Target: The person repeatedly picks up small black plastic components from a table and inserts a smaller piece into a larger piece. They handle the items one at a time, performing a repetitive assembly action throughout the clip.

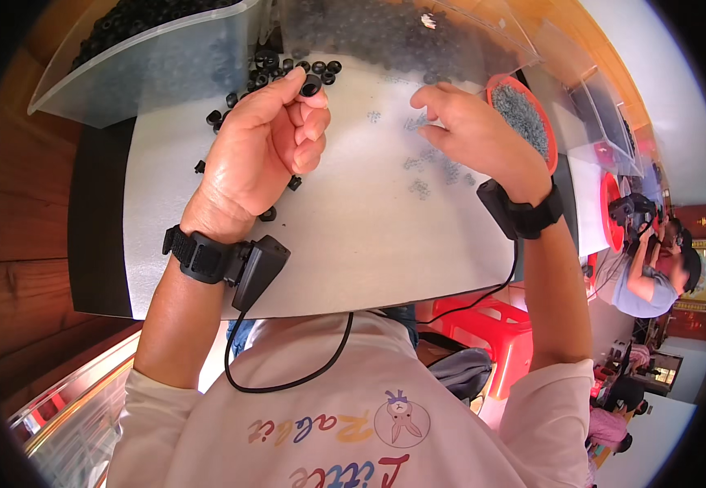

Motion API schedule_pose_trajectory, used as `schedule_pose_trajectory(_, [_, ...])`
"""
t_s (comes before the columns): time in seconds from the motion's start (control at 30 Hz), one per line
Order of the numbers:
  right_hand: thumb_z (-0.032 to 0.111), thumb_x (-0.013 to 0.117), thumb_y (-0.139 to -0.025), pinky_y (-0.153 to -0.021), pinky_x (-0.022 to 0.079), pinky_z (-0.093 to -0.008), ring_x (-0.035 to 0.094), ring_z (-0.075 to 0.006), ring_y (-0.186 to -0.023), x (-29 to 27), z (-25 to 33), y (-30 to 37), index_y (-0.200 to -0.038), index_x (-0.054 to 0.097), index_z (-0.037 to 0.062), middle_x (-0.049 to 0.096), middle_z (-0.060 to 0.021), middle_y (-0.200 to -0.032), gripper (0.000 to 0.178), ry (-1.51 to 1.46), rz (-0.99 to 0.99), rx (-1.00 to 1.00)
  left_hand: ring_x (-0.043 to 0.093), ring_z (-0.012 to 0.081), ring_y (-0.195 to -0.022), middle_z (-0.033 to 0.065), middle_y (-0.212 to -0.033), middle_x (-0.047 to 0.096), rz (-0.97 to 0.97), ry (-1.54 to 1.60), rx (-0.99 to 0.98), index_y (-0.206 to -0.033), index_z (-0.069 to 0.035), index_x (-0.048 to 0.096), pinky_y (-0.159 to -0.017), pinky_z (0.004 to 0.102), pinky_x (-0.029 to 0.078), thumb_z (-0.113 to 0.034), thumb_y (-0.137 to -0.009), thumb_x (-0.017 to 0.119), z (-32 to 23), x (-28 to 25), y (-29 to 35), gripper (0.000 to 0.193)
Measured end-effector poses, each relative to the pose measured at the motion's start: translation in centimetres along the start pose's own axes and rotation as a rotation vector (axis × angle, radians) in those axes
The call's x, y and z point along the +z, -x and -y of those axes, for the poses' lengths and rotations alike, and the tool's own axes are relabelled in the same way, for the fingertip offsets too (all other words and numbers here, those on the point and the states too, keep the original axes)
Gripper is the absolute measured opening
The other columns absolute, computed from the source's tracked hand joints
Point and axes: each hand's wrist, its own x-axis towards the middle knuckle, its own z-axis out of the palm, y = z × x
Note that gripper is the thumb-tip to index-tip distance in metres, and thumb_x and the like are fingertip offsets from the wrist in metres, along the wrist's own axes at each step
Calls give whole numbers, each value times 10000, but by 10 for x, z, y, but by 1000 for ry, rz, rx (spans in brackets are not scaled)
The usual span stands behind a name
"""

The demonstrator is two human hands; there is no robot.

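Between the thumb and fingertips of my left hand (263,138) sits a small round black plastic part (310,85) with a dark hollow; the other fingers curl loosely. My right hand (483,134) hovers low over the white tabletop (353,244), its thumb and forefinger apart. Small clear plastic pieces (415,123) lie by those fingertips, with another scatter of clear pieces (449,169) nearer me. Loose black parts (330,71) are grouped beyond my left hand, and a few more lie beside and beneath it.
A clear bin (157,61) heaped with black parts stands at the far left. Another clear bin (402,41) of dark parts is at the back. A red bowl (495,81) of clear pieces sits right. Beyond are a red stool (491,325) and a person (650,276).
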Motion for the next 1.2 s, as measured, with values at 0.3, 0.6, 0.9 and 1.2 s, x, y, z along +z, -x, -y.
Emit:
schedule_pose_trajectory(0.3, [25,609,-855,-754,525,-483,643,-414,-886,10,14,-9,-946,600,3,622,-201,-987,95,146,58,23,433,122,-561,11,-709,539,-2,5,5,-932,-57,629,-523,260,301,-363,-1088,480,1,-1,-1,374])
schedule_pose_trajectory(0.6, [-10,606,-886,-728,514,-399,640,-343,-844,6,5,-14,-1044,615,7,622,-150,-975,159,3,-48,-59,434,123,-568,12,-716,546,5,12,-1,-938,-56,630,-522,258,310,-361,-1087,483,1,-3,0,370])
schedule_pose_trajectory(0.9, [-19,600,-850,-742,533,-443,649,-377,-892,22,11,-18,-1042,618,-14,647,-181,-1001,193,16,-3,-28,438,120,-569,15,-717,553,9,26,6,-940,-52,635,-518,256,311,-353,-1088,483,0,-4,2,368])
schedule_pose_trajectory(1.2, [-6,575,-915,-688,503,-356,630,-256,-774,10,17,-23,-1054,644,-37,671,-149,-925,158,-168,68,42,425,123,-544,9,-742,528,18,-10,-17,-980,-79,609,-520,260,326,-367,-1115,412,1,-5,3,375])
